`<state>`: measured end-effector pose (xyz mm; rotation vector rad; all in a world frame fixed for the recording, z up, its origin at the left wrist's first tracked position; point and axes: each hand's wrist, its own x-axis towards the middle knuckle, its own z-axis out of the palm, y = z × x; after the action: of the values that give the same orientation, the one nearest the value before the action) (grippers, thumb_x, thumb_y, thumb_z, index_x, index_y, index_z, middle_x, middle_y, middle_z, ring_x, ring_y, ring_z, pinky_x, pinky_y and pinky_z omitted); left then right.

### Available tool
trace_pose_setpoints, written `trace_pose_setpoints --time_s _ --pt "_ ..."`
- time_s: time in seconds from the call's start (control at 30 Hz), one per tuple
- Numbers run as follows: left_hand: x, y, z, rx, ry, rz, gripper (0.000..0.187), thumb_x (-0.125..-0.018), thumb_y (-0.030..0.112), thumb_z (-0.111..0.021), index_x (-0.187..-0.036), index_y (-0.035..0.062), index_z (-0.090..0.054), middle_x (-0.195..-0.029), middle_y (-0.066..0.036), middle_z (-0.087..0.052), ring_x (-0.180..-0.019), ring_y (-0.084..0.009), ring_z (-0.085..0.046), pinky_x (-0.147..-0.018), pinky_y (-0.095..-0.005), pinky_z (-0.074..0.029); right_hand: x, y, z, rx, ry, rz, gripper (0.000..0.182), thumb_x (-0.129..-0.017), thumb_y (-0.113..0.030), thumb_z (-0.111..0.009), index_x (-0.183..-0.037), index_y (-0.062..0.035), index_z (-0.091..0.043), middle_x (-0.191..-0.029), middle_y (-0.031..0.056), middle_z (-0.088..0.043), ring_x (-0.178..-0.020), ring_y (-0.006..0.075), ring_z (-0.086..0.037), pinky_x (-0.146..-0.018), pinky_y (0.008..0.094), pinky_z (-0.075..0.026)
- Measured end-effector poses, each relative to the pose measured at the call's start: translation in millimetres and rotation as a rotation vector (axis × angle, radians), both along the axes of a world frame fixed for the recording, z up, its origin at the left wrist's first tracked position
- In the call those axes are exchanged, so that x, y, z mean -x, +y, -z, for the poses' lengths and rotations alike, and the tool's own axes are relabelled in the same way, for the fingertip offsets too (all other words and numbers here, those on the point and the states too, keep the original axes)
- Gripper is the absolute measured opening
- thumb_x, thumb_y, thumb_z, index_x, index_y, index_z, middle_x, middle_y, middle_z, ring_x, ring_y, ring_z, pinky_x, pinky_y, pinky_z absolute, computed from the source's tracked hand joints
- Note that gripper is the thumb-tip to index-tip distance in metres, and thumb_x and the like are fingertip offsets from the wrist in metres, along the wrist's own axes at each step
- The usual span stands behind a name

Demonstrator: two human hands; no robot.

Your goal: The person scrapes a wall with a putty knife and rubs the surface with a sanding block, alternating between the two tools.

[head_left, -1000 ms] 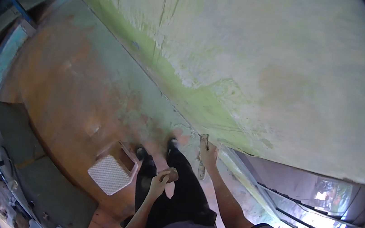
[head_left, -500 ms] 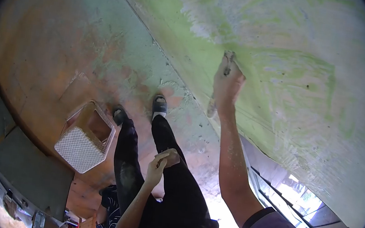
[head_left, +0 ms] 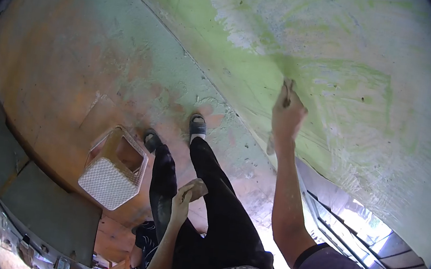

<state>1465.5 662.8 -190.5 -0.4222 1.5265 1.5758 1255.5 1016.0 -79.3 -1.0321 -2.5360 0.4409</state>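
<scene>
Against the green wall point(head_left: 255, 69), partly coated in patchy white, my right hand point(head_left: 288, 121) is closed around a slim tool. A pale rounded end of the tool point(head_left: 271, 143) shows below the fist, while its working end is largely hidden by the fingers at the wall. In front of my thighs, my left hand point(head_left: 181, 205) grips a flat, brownish-grey blade-like piece point(head_left: 198, 188), whose kind I cannot tell.
A white woven-pattern plastic stool point(head_left: 110, 183) lies tipped on the stained floor point(head_left: 56, 72), left of my sandalled feet point(head_left: 198, 126). Dark grey panels point(head_left: 55, 211) border the lower left. Another person's patterned clothing point(head_left: 144, 241) shows beside my legs. Metal bars point(head_left: 343, 233) stand lower right.
My right hand has shifted right and slightly down along the wall. The left hand keeps its hold, with the piece tilted a little differently; the whole view has moved slightly.
</scene>
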Motion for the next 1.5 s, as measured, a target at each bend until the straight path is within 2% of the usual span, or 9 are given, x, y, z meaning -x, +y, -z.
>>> trace_pose_setpoints --time_s 0.27,0.37,0.43,0.5,0.57,0.73,0.93,1.2,1.5 --pt "-10.2 -10.6 7.4 -0.029 -0.067 0.013 0.029 -0.101 0.010 -0.055 -0.126 -0.0024 -0.064 -0.126 -0.012 -0.065 -0.117 -0.0194 -0.061 -0.102 -0.0313 -0.046 72.1 -5.5 11.9 -0.038 -0.008 -0.087 0.021 -0.095 -0.018 -0.066 -0.090 0.0018 -0.072 -0.075 0.0254 -0.065 -0.066 0.0419 -0.064 -0.063 0.0443 -0.050" --pt "-18.7 -15.6 5.2 -0.029 -0.050 0.022 0.029 -0.102 0.011 -0.055 -0.125 -0.0033 -0.064 -0.128 -0.013 -0.064 -0.118 -0.0199 -0.061 -0.103 -0.0316 -0.046 13.2 0.3 11.5 -0.099 0.060 -0.021 0.022 -0.097 -0.018 -0.062 -0.109 -0.0034 -0.074 -0.077 0.0232 -0.068 -0.064 0.0375 -0.068 -0.060 0.0435 -0.052" --pt "-20.1 -19.4 2.4 -0.032 -0.073 0.042 0.029 -0.102 0.011 -0.055 -0.125 -0.0034 -0.064 -0.128 -0.014 -0.064 -0.118 -0.0202 -0.061 -0.103 -0.0315 -0.046 -38.3 -0.9 -8.7 -0.076 -0.051 0.119 0.023 -0.098 -0.020 -0.062 -0.099 -0.0001 -0.072 -0.070 0.0201 -0.067 -0.055 0.0304 -0.066 -0.055 0.0418 -0.051" --pt "-15.7 -20.1 -3.0 -0.034 -0.075 0.045 0.029 -0.102 0.011 -0.055 -0.125 -0.0034 -0.064 -0.127 -0.013 -0.065 -0.116 -0.0200 -0.061 -0.103 -0.0314 -0.046 -105.4 13.0 -9.2 0.270 -0.222 0.374 0.041 -0.099 -0.028 -0.062 -0.070 0.0015 -0.064 -0.053 0.0112 -0.058 -0.045 0.0172 -0.057 -0.046 0.0365 -0.045" --pt "-6.1 -19.8 -13.3 -0.039 -0.051 0.049 0.028 -0.102 0.011 -0.055 -0.125 -0.0033 -0.064 -0.125 -0.013 -0.066 -0.115 -0.0194 -0.062 -0.102 -0.0311 -0.047 -160.6 12.8 -29.2 0.489 -0.271 0.432 0.046 -0.100 -0.031 -0.060 -0.064 -0.0017 -0.058 -0.049 0.0051 -0.054 -0.045 0.0151 -0.058 -0.044 0.0361 -0.046" --pt "24.9 -24.4 -48.3 -0.148 0.031 0.055 0.025 -0.101 0.009 -0.060 -0.123 -0.0020 -0.065 -0.119 -0.009 -0.067 -0.110 -0.0165 -0.063 -0.098 -0.0299 -0.049 -237.6 -26.7 -88.3 1.016 -0.222 0.496 0.039 -0.101 -0.037 -0.058 -0.087 -0.0007 -0.063 -0.065 0.0087 -0.062 -0.051 0.0172 -0.061 -0.046 0.0339 -0.051" --pt "89.0 -41.2 -152.9 -0.095 0.159 0.122 0.025 -0.098 0.010 -0.065 -0.120 -0.0020 -0.067 -0.117 -0.010 -0.067 -0.106 -0.0160 -0.062 -0.094 -0.0290 -0.049 -260.1 -90.5 -114.4 1.612 -0.029 0.558 0.044 -0.098 -0.044 -0.063 -0.099 0.0005 -0.060 -0.078 0.0084 -0.061 -0.056 0.0181 -0.060 -0.052 0.0315 -0.053" --pt "164.2 -93.7 -192.3 -0.028 0.327 0.335 0.026 -0.099 0.012 -0.064 -0.121 -0.0012 -0.066 -0.115 -0.009 -0.067 -0.106 -0.0169 -0.062 -0.094 -0.0299 -0.050 -240.3 -137.8 -137.9 1.762 0.205 0.473 0.033 -0.093 -0.023 -0.065 -0.116 -0.0041 -0.050 -0.079 0.0049 -0.053 -0.052 0.0130 -0.050 -0.044 0.0290 -0.046" --pt "279.5 -37.5 -241.6 -0.094 0.334 0.221 0.033 -0.100 0.019 -0.061 -0.128 0.0018 -0.061 -0.121 -0.011 -0.063 -0.106 -0.0214 -0.064 -0.090 -0.0338 -0.053 -247.8 -111.1 -105.7 1.733 0.673 0.613 0.028 -0.096 -0.017 -0.058 -0.121 -0.0081 -0.049 -0.083 0.0064 -0.052 -0.058 0.0121 -0.051 -0.047 0.0267 -0.045"
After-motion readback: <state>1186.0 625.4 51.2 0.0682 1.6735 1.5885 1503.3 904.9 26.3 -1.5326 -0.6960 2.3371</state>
